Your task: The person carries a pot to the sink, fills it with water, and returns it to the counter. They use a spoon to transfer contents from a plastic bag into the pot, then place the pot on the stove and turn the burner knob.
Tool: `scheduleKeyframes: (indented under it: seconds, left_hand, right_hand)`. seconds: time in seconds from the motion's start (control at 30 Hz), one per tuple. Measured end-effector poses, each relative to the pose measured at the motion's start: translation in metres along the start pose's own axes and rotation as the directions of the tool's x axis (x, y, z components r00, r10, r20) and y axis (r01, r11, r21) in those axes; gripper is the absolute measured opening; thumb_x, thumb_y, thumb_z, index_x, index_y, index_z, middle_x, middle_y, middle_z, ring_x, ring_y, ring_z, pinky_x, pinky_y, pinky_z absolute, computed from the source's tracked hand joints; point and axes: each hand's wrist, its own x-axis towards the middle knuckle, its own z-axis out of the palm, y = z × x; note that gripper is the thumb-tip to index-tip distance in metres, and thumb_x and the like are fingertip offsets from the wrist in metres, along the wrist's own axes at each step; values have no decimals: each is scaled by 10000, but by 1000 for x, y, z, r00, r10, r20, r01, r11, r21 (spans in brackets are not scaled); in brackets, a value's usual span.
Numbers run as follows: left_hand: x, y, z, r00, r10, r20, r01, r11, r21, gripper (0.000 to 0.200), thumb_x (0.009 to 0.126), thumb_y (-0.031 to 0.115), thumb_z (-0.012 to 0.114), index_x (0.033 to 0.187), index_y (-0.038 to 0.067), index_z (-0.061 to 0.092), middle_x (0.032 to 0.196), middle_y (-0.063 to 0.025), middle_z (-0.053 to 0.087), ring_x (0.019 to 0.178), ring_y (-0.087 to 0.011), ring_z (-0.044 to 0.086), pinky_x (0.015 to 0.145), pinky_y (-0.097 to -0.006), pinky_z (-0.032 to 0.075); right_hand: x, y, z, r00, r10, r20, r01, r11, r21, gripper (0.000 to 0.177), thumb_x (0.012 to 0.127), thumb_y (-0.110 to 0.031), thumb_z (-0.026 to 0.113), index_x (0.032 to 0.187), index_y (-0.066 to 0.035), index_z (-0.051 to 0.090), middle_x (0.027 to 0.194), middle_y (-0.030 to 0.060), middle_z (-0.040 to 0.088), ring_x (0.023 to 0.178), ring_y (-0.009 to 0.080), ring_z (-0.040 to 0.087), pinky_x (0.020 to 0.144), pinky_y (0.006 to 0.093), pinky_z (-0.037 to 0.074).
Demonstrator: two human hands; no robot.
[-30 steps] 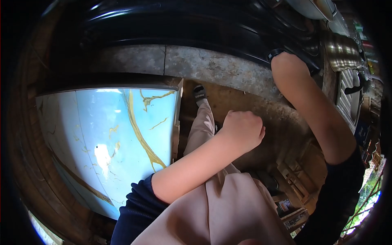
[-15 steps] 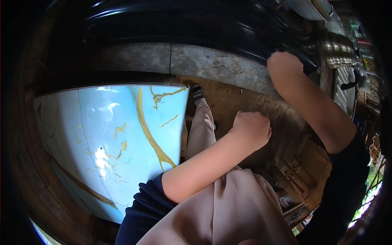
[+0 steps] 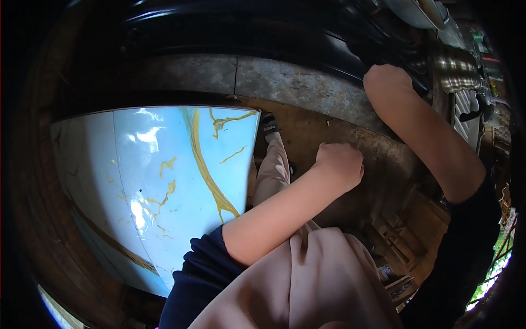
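My left hand (image 3: 341,164) hangs over the brown floor, in front of my body, curled into a fist with its back to the camera. No object sticks out of it. Further forward and to the right, my right hand (image 3: 388,79) is closed at the edge of a glossy black surface (image 3: 263,35). Its fingertips are hidden, and whatever they may hold cannot be made out.
At the left stands a pale blue, marble-patterned surface (image 3: 164,175) with gold veins. A grey stone ledge (image 3: 296,82) runs along the black surface. Metal pots (image 3: 453,67) are at the upper right. Wooden pieces (image 3: 392,233) lie at the lower right. A shoe (image 3: 269,124) shows on the floor.
The view has shifted slightly, so the blue surface and ledge appear a little further right. My right hand sits slightly higher and further right in view. Both hands remain closed.
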Motion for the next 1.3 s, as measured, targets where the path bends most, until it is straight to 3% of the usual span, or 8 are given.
scheduleKeyframes:
  seconds: [0.13, 0.3, 0.57, 0.83, 0.93, 1.0, 1.17, 1.3]
  left_hand:
    - [2, -2, -2, 999, 14, -46, -12, 999, 35, 331, 780, 311, 509, 661, 20, 612, 679, -151, 604, 679, -319, 609, 633, -408, 493]
    - [3, -4, -5, 997, 14, -72, -10, 999, 54, 343, 782, 312, 505, 650, 11, 603, 663, -169, 598, 682, -326, 604, 626, -417, 491]
    - [5, -4, -12, 999, 13, -43, -8, 992, 122, 333, 794, 286, 496, 632, 10, 588, 670, -160, 601, 678, -326, 595, 619, -419, 483]
    - [2, 5, -25, 972, 204, -113, -206, 978, -9, 246, 782, 238, 514, 651, 38, 571, 631, -159, 574, 622, -336, 572, 574, -432, 455]
    - [-1, 11, -30, 940, 272, -207, -293, 953, -79, 200, 763, 192, 521, 658, 26, 557, 568, -176, 529, 567, -354, 541, 534, -425, 427]
    - [-6, 15, -38, 969, 203, -142, -227, 956, -185, 170, 755, 163, 511, 715, 8, 568, 602, -189, 529, 568, -354, 526, 535, -391, 414]
    - [-10, 10, -37, 953, 227, -199, -266, 943, -198, 191, 781, 156, 510, 681, 3, 564, 608, -194, 519, 572, -339, 521, 516, -389, 405]
    - [-9, 15, -40, 967, 177, -183, -223, 936, -273, 217, 826, 130, 481, 694, -16, 573, 591, -142, 541, 535, -258, 534, 518, -333, 416]
  right_hand:
    - [-12, 10, 4, 965, -186, -185, 157, 974, -161, 139, 753, -118, 586, 837, -33, 656, 855, 127, 631, 819, 267, 626, 676, 354, 522]
    - [-44, 14, 5, 833, -235, -501, 276, 961, 10, 190, 770, -212, 591, 716, -34, 630, 754, 132, 611, 679, 280, 610, 563, 353, 498]
    - [-82, 26, 21, 549, 7, -836, 588, 707, 392, 309, 811, -256, 541, 571, -61, 542, 510, 144, 527, 481, 313, 545, 437, 375, 440]
    - [-91, 30, 79, 478, 348, -806, 771, 273, 576, 236, 798, -187, 587, 605, -62, 530, 445, 103, 475, 399, 272, 496, 382, 328, 390]
    - [-93, 30, 99, 546, 339, -767, 807, 32, 589, 128, 806, -141, 582, 719, -50, 598, 467, 86, 497, 398, 223, 511, 394, 287, 399]
    - [-94, 35, 109, 590, 263, -764, 807, -207, 552, 169, 869, -112, 490, 866, -20, 632, 536, 45, 553, 449, 89, 533, 421, 216, 399]
    - [-86, 47, 133, 539, 354, -764, 839, -311, 447, 194, 820, -4, 454, 947, 5, 601, 578, 60, 578, 463, 89, 534, 449, 201, 431]
    - [-81, 66, 161, 497, 405, -767, 862, -330, 384, 323, 715, 45, 602, 1029, -21, 566, 674, 73, 605, 567, 125, 579, 531, 228, 458]
